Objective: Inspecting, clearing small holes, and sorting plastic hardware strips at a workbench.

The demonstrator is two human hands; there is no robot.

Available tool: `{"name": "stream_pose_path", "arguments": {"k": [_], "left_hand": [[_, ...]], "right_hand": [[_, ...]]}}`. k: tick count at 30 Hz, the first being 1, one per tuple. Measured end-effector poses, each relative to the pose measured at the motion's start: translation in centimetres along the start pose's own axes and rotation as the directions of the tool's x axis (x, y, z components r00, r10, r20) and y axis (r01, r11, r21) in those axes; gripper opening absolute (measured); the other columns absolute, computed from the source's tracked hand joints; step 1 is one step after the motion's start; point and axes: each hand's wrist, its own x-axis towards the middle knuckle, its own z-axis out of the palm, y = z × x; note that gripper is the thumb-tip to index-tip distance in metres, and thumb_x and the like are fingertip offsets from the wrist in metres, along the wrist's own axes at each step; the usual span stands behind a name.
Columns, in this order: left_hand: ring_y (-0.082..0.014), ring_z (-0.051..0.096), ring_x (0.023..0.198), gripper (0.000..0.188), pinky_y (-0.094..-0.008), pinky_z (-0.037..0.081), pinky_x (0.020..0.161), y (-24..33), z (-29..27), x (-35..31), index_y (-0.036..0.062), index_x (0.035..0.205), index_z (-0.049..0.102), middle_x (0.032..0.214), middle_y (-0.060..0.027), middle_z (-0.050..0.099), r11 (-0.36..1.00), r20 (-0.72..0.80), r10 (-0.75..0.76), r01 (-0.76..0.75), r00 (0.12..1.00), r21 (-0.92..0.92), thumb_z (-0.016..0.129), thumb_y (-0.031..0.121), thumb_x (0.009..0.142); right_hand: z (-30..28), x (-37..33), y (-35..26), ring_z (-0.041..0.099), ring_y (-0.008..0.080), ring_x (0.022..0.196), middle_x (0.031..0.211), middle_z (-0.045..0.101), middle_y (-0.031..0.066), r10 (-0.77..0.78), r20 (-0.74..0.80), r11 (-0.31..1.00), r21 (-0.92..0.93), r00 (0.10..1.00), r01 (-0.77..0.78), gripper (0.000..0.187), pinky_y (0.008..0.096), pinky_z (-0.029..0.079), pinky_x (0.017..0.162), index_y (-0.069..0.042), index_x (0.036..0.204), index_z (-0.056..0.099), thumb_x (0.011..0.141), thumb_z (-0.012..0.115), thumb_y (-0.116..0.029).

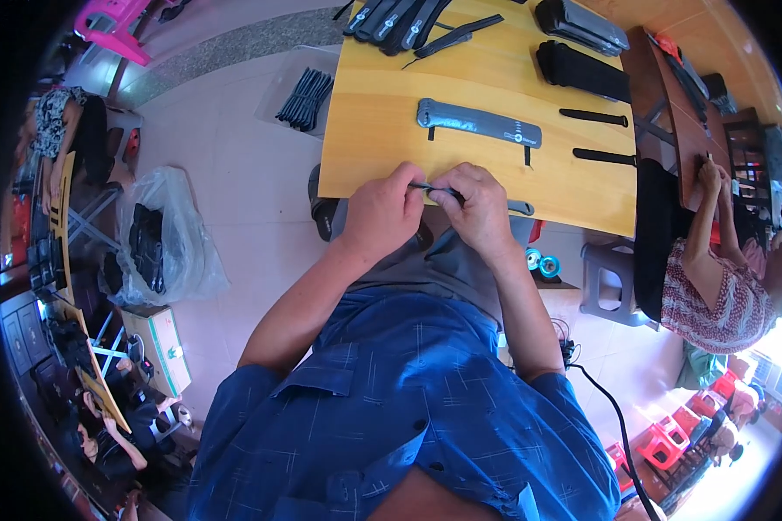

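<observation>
At the near edge of the table, my left hand (384,213) and my right hand (480,211) pinch a thin dark strap (420,186) between their fingertips. The hands are close together, and the strap runs from one to the other. A grey rounded strap end (520,207) shows beyond my right hand; whether it belongs to the same strap I cannot tell. Just ahead lies a neat stack of grey straps (478,123) with pale printing. Short black strips (527,156) stick out from under it. Two black straps (604,157) lie at the table's right side.
The yellow wooden table (369,161) carries black bundles (582,69) and more grey straps (395,24) at its far side. A dark strap bundle (306,100) is on the floor at left, near a clear plastic bag (169,243). A co-worker (712,278) sits at right beside a grey stool (613,282).
</observation>
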Motion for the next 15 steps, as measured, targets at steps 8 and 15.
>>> {"name": "stream_pose_path", "arguments": {"k": [8, 15], "left_hand": [[-0.0419, 0.072, 0.081, 0.020, -0.0498, 0.057, 0.073, 0.7, -1.0, 0.7, 0.0059, 0.110, 0.071, 0.087, -0.0213, 0.073, 0.988, 0.073, -0.096, 0.086, 0.993, 0.129, 0.065, 0.012, 0.092], [-0.0430, 0.071, 0.081, 0.016, -0.0514, 0.056, 0.073, 1.4, -1.4, 0.9, 0.0077, 0.106, 0.072, 0.087, -0.0216, 0.072, 0.971, 0.112, -0.139, 0.113, 0.984, 0.212, 0.066, 0.015, 0.093]], "right_hand": [[-0.2, 0.1, -0.1, 0.068, 0.0319, 0.081, 0.082, 0.069, 0.0103, -0.026, 0.037, 0.998, -0.058, 0.999, 0.028, 0.009, 0.0415, 0.055, 0.072, -0.005, 0.087, 0.073, 0.081, 0.080, -0.006], [-0.2, 0.2, 0.0, 0.068, 0.0325, 0.081, 0.082, 0.068, 0.0108, -0.003, 0.036, 0.999, -0.033, 0.999, 0.004, 0.007, 0.0419, 0.055, 0.072, -0.005, 0.086, 0.073, 0.082, 0.079, -0.005]]}}
